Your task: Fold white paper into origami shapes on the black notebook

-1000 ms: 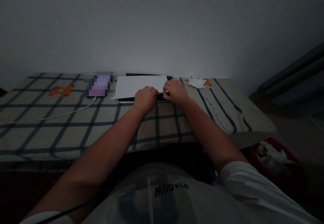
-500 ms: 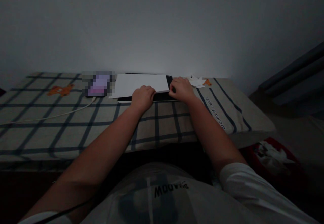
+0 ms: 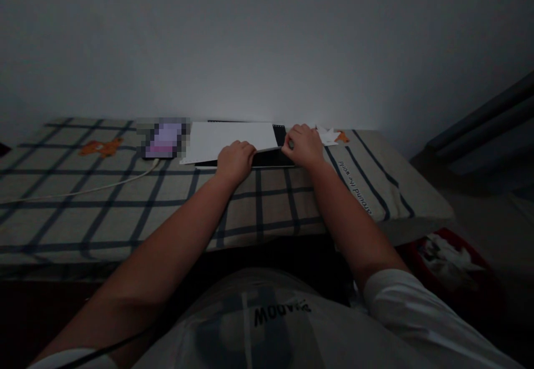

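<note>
A stack of white paper (image 3: 229, 135) with small holes along its edge lies against the wall side of the table. Under it, black sheets or covers (image 3: 273, 159) with punched holes show at the near edge and at the right. My left hand (image 3: 236, 160) is closed on the near edge of the white paper, with the fingertips partly hidden. My right hand (image 3: 305, 145) is at the right end of the stack, its thumb and fingers curled into a pinch. A small greyish spot shows between those fingers, too dark to name.
A phone (image 3: 164, 138) with a blurred lit screen lies at the left, its white cable (image 3: 120, 183) running left. Crumpled white paper (image 3: 328, 136) is beside my right hand. A checked cloth (image 3: 267, 205) covers the table. A red bin (image 3: 467, 241) with tissues stands below right.
My right hand has shifted slightly up and to the right, away from the black edge. My left hand stays on the paper, whose left near corner sits slightly lower.
</note>
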`<action>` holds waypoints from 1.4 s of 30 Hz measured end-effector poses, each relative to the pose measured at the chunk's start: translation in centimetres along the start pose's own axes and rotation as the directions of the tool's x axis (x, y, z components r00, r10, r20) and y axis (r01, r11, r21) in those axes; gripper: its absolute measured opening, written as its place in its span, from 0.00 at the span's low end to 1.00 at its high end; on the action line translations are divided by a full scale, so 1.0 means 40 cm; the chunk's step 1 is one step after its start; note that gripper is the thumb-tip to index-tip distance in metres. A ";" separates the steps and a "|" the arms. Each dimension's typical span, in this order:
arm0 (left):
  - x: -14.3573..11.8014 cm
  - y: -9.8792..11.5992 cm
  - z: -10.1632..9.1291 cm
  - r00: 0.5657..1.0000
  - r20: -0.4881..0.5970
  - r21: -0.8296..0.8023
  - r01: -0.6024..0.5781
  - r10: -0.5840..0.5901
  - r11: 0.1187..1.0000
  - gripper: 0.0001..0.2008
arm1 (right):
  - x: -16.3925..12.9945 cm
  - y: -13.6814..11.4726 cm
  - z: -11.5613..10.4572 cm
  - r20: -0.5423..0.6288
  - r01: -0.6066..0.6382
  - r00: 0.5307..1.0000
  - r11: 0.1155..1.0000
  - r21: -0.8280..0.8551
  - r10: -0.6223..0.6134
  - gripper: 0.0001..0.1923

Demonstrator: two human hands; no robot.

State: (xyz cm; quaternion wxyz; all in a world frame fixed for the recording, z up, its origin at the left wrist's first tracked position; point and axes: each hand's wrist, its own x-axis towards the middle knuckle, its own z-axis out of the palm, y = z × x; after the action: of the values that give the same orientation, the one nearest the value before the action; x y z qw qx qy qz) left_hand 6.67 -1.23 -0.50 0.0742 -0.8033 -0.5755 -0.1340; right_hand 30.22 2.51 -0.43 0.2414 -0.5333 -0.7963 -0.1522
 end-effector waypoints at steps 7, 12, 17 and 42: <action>-0.004 0.016 -0.004 0.994 0.011 0.033 -0.108 0.107 0.994 0.23 | 0.001 -0.083 0.006 0.154 0.290 0.946 0.957 -0.015 -0.284 0.17; -0.008 0.016 -0.011 0.995 -0.011 0.009 -0.096 0.096 0.995 0.24 | 0.000 -0.076 0.012 0.139 0.285 0.950 0.958 -0.020 -0.280 0.19; -0.010 0.007 -0.014 0.995 -0.090 -0.010 -0.032 0.031 0.999 0.24 | 0.001 -0.049 0.004 0.094 0.195 0.976 0.981 0.013 -0.195 0.19; -0.010 0.021 -0.011 0.997 -0.050 0.033 -0.061 0.063 0.998 0.23 | 0.001 -0.104 0.010 0.127 0.266 0.954 0.963 0.048 -0.270 0.16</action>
State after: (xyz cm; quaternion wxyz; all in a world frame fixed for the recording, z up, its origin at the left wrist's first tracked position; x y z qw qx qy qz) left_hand 7.29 -1.97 -0.17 0.1059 -0.8158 -0.5503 -0.1429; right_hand 26.27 1.14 -0.66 0.1733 -0.4255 -0.8778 -0.1355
